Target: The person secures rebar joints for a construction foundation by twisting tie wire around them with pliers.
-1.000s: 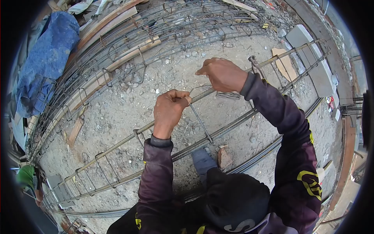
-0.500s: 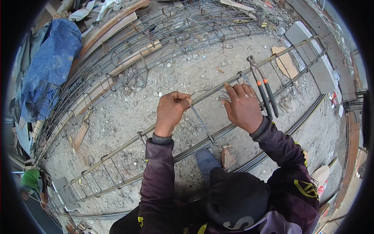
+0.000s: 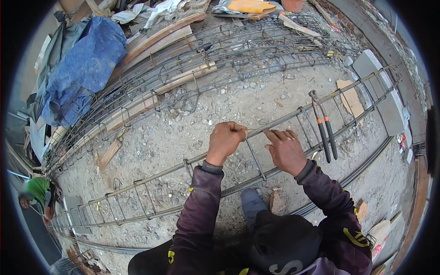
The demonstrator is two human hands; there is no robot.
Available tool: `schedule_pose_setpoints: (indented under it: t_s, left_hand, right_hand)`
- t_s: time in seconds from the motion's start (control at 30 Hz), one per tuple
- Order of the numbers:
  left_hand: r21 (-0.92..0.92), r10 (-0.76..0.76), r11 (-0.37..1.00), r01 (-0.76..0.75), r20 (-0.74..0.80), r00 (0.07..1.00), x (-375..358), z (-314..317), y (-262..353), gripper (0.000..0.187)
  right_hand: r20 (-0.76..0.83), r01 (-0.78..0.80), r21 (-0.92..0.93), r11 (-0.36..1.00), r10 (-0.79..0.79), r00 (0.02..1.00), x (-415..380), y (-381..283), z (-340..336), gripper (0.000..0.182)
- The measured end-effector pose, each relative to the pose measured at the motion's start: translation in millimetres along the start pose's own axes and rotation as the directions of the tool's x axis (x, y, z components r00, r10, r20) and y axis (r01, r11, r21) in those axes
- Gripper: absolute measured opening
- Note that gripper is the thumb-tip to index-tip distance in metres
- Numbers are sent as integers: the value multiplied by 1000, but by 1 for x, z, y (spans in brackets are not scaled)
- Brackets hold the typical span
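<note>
My left hand (image 3: 225, 141) is closed in a pinch at the upper bar of the long rebar frame (image 3: 172, 168), beside the top of a cross stirrup (image 3: 255, 158). Thin wire shows at its fingertips. To its right, my right hand (image 3: 287, 151) rests with fingers spread against the same upper bar; its palm faces down, and whether it has any wire under it cannot be made out. Pincers with black and orange handles (image 3: 326, 137) hang across the frame, right of my right hand.
More rebar cages (image 3: 229, 50) lie behind, near a blue tarp (image 3: 85, 68) and timber (image 3: 158, 39). A person in green (image 3: 39, 190) bends at the far left. Grey blocks (image 3: 378, 87) support the frame's right end. Gravel covers the ground.
The view has shifted, so the scene sits lower and further right. Both hands remain at the upper bar; the loose wire between them is less visible now.
</note>
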State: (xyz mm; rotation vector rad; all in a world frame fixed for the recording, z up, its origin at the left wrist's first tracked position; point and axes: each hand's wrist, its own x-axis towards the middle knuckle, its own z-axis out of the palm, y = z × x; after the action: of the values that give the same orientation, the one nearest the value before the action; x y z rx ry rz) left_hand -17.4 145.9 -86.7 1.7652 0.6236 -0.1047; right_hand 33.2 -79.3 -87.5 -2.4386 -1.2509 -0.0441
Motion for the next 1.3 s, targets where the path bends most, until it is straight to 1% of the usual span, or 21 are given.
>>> schedule_pose_setpoints:
  t_s: [0.1,0.13,0.23,0.27,0.37,0.4,0.5,0.6,0.7,0.8,0.9,0.93,1.0,1.1,1.13,1.23,1.3]
  left_hand:
    - [-42,7,999,-6,19,1000,-3,0,4,19]
    - [-20,0,1000,0,23,1000,-3,0,6,18]
    - [-7,-27,1000,27,18,999,-6,0,11,18]
    - [-31,-28,999,29,22,999,-5,0,9,19]
    - [-26,9,1000,-8,20,1000,-5,0,5,19]
    - [-53,-2,999,3,29,1000,-4,0,4,19]
    - [-43,22,999,-21,35,999,-4,-1,1,22]
    - [-89,29,996,-26,38,999,-4,-1,0,22]
    - [-36,-1,999,3,45,999,-9,-2,10,18]
    - [-51,8,999,-6,42,999,-8,-1,7,18]
    - [-25,14,1000,-13,45,999,-6,-1,5,18]
    - [-28,30,999,-29,39,999,-6,-1,6,18]
    - [-32,45,999,-44,29,999,-8,-1,4,18]
    - [-3,24,1000,-24,30,999,-15,-2,16,19]
    - [-3,34,999,-34,17,999,-15,-1,16,20]
    - [-42,23,999,-21,26,999,-10,-1,8,20]
    - [-33,4,999,-3,22,1000,-9,-1,9,19]
  right_hand:
    - [111,-60,151,987,43,993,10,-8,4,42]
    - [191,-113,186,976,77,979,16,-13,-1,38]
    - [237,-171,365,915,86,968,20,-9,12,36]
    - [134,-116,380,918,70,989,21,-10,13,34]
    - [252,-300,560,772,186,950,28,-22,15,30]
    - [287,-368,546,752,244,926,29,-25,11,27]
    - [57,-172,530,831,168,984,23,-18,36,24]
    - [79,-140,345,928,119,990,28,-24,27,22]
    - [177,-110,106,988,90,980,32,-35,12,18]
    - [190,45,138,989,-71,979,36,-21,15,20]
    - [259,43,167,985,-86,962,38,-15,18,26]
    - [309,-69,279,958,-22,951,40,-14,13,28]
    - [440,-308,472,826,82,894,38,-11,3,33]
    - [318,-223,548,806,45,947,40,8,21,38]
    - [131,47,379,924,-104,986,44,7,26,41]
    - [280,123,147,982,-160,947,41,6,11,43]
    - [303,185,112,976,-211,929,43,3,12,42]
